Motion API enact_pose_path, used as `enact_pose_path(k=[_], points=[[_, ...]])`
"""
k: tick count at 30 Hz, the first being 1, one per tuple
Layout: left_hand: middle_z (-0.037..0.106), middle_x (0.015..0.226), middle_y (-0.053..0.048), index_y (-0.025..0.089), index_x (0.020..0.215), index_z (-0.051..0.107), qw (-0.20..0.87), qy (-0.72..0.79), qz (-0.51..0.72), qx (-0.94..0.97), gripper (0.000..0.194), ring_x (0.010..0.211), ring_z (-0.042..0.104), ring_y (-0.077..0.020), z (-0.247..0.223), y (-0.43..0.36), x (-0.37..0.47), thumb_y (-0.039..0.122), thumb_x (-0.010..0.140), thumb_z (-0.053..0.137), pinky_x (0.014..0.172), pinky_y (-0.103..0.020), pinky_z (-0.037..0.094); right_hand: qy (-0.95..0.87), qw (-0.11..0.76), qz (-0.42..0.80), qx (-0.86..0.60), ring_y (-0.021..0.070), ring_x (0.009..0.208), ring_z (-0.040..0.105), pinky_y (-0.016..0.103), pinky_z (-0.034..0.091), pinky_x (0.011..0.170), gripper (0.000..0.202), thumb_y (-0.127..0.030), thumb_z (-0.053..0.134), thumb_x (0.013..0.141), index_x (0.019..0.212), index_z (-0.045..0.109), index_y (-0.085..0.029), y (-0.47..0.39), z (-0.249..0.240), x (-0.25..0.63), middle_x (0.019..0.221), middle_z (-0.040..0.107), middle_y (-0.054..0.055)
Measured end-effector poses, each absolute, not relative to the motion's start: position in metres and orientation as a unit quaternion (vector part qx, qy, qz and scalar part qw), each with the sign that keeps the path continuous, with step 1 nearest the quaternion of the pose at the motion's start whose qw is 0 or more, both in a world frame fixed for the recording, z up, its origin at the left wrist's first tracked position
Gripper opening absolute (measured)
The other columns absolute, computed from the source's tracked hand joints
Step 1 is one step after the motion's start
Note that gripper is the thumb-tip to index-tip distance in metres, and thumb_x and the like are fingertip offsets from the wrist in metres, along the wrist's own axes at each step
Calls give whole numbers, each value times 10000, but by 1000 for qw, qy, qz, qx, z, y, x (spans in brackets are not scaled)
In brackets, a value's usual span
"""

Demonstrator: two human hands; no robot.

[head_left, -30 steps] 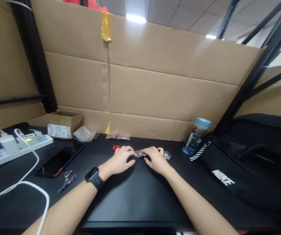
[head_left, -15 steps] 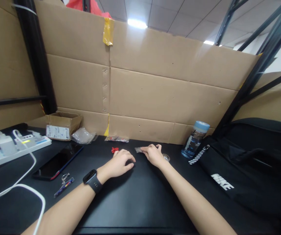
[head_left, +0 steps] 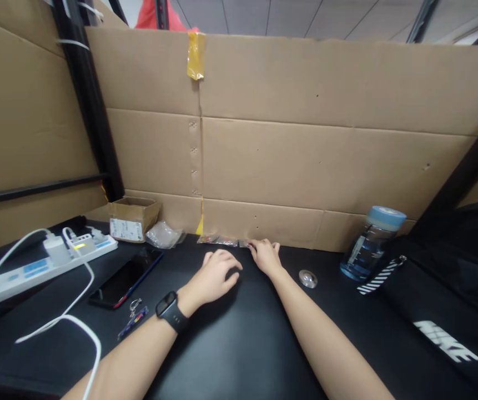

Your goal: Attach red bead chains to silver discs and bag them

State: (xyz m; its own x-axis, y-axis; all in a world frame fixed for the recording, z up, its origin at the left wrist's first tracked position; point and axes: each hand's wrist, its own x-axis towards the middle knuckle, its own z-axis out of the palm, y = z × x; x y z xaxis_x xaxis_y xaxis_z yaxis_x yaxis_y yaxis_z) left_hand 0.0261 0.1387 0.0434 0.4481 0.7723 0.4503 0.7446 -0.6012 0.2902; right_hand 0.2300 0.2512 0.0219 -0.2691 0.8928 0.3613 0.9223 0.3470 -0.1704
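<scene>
My right hand is at the back edge of the table, its fingers closed on a small clear plastic packet against the cardboard wall. Left of it, more small clear packets with reddish contents lie in a row along the wall. My left hand hovers over the middle of the black table, loosely curled, thumb and fingers apart, with nothing visible in it. A dark watch is on that wrist. A small round clear dome-like object lies right of my right forearm.
Leftward are a white power strip with cables, a phone, a keychain, an opened cardboard box and a crumpled plastic bag. A blue-lidded bottle and a black Nike bag stand to the right.
My right hand has moved back to the wall with the small packet, beside the other packets. The small red object near my left hand no longer shows. The view has shifted.
</scene>
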Motion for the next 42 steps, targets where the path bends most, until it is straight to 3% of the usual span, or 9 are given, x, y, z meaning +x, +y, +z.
enact_pose_path(k=[4,8,17,23,26,28,33,38,42], points=[[632,1256,-79,272,1138,658,-77,532,281,795,246,1235,504,-273,42,156,6,282,932,523,988,-463,356,-799,222,-54,-556,254,1131,538,417,284,919,260,-319,448,1016,1204,619,-263,245,17,228,1158,718,87],[535,1399,-183,195,1220,626,-138,688,279,656,365,1299,450,-350,34,175,-27,291,878,542,995,-527,360,-798,235,-66,-551,264,1167,510,413,295,911,258,-329,448,1004,1193,599,-239,235,24,227,1268,651,105],[624,1262,-230,136,1148,627,-84,799,276,528,343,1197,532,-380,22,186,-74,252,859,484,945,-584,390,-803,251,-77,-535,261,1130,525,419,300,917,204,-283,497,945,1100,619,-228,205,39,251,1197,644,95],[537,1397,-232,126,1373,471,-107,770,386,496,524,1268,504,-371,35,184,-77,258,867,505,1005,-583,360,-788,302,-72,-531,277,1152,554,479,313,984,183,-274,544,904,1041,659,-237,189,43,315,1207,665,86],[469,1478,-201,151,1448,396,-147,732,468,473,578,1342,457,-343,46,180,-88,251,889,500,1055,-558,349,-766,362,20,-530,263,1086,612,430,411,966,217,-348,573,883,1010,687,-216,190,53,355,1122,703,93],[462,1484,-183,157,1461,391,-169,706,508,465,583,1362,448,-319,52,178,-99,232,893,500,1085,-519,356,-753,381,79,-531,241,989,650,385,467,928,278,-399,567,885,1014,704,-194,193,60,376,1049,725,96],[477,1433,-170,129,1429,445,-200,639,564,482,547,1297,519,-255,63,172,-109,151,882,460,1075,-377,428,-747,347,65,-563,249,977,664,378,499,905,283,-397,612,854,1016,725,-194,199,61,405,1051,734,96],[470,1489,-135,181,1467,420,-184,556,480,653,601,1403,428,-279,69,160,-49,186,875,524,1113,-400,370,-773,234,156,-569,265,1063,660,360,508,920,440,-404,766,758,1151,713,-215,194,54,416,1204,709,96],[418,1568,-128,236,1534,348,-131,471,328,808,607,1423,404,-296,58,145,17,227,938,465,1094,-440,324,-788,187,199,-551,253,1066,663,333,502,930,534,-355,841,670,1170,714,-213,191,55,416,1173,722,80]])
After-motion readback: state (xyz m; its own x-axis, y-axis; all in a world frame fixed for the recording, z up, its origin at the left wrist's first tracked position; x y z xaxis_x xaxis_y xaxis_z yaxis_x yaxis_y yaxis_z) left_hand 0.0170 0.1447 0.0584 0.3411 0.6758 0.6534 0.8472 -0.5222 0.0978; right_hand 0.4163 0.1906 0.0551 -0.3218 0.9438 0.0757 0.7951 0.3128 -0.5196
